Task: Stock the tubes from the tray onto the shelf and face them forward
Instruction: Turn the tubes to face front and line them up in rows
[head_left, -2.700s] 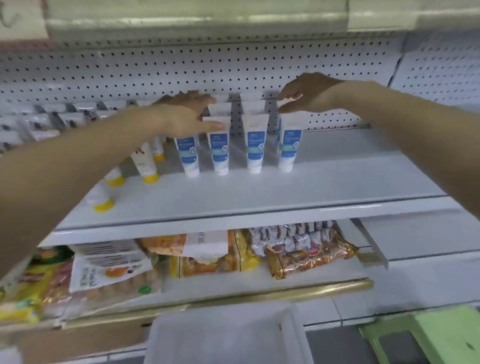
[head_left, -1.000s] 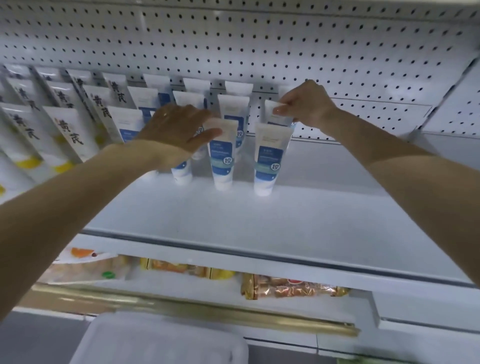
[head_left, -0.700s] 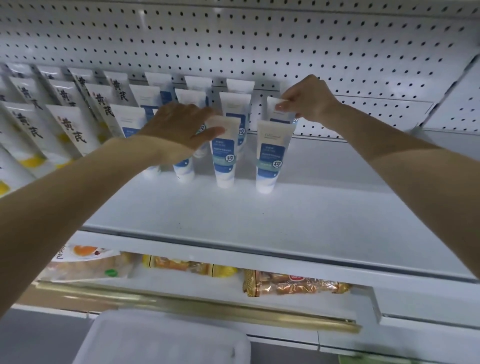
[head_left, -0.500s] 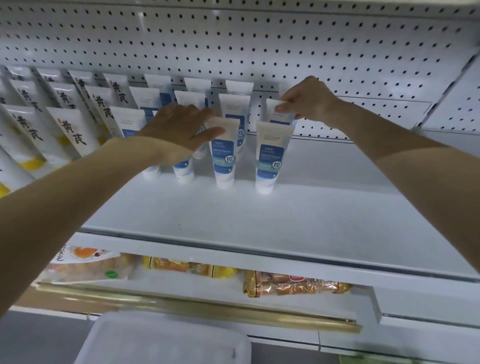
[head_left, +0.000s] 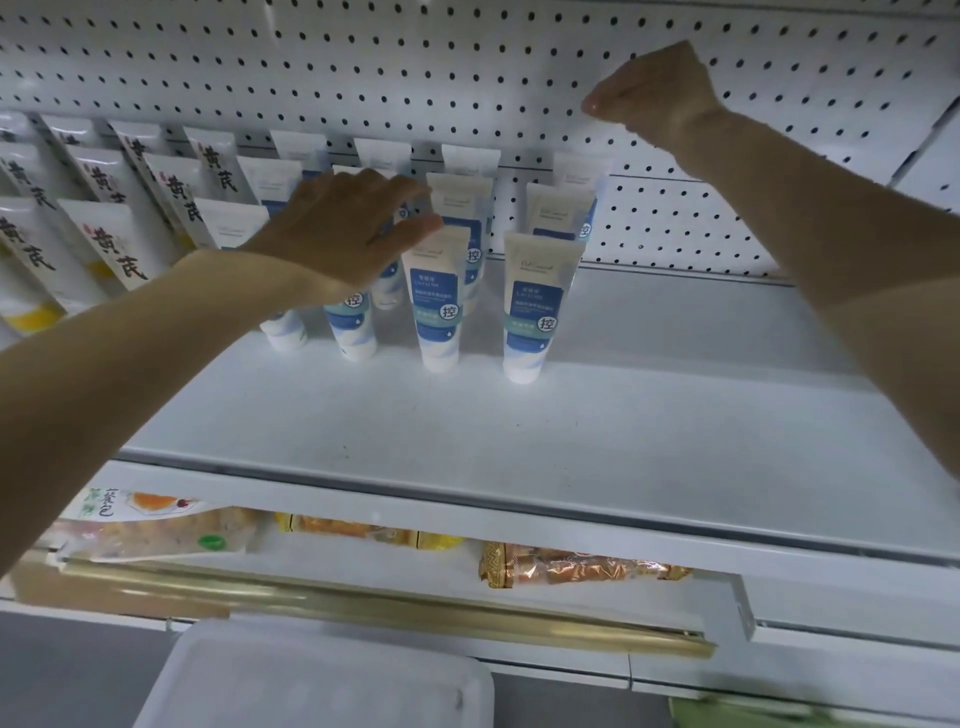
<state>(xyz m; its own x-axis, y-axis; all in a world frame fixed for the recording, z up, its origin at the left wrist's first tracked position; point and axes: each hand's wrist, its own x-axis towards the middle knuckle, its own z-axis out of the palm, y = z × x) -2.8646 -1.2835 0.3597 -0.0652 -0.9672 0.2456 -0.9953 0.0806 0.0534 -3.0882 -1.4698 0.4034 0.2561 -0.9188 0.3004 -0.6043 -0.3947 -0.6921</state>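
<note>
Several white tubes with blue labels stand cap-down in rows at the back of the white shelf (head_left: 519, 441), labels facing me. The front right tube (head_left: 535, 306) and the tube beside it (head_left: 439, 301) stand free. My left hand (head_left: 353, 223) lies spread over the tops of the tubes left of them, its thumb touching the top edge of the second tube. My right hand (head_left: 654, 93) hovers above the right column of tubes, in front of the pegboard, fingers loosely curled and holding nothing. The white tray (head_left: 322, 675) sits low in front of me, and no tubes show in it.
White tubes with black characters and yellow caps (head_left: 114, 249) fill the shelf's left part. The shelf's right half is bare. Snack packs (head_left: 571, 566) lie on the lower shelf behind a gold rail (head_left: 389, 608). A perforated back panel (head_left: 467, 78) closes the rear.
My right hand has let go of the back right tube's top and lifted up and to the right. My left hand stays on the tube tops.
</note>
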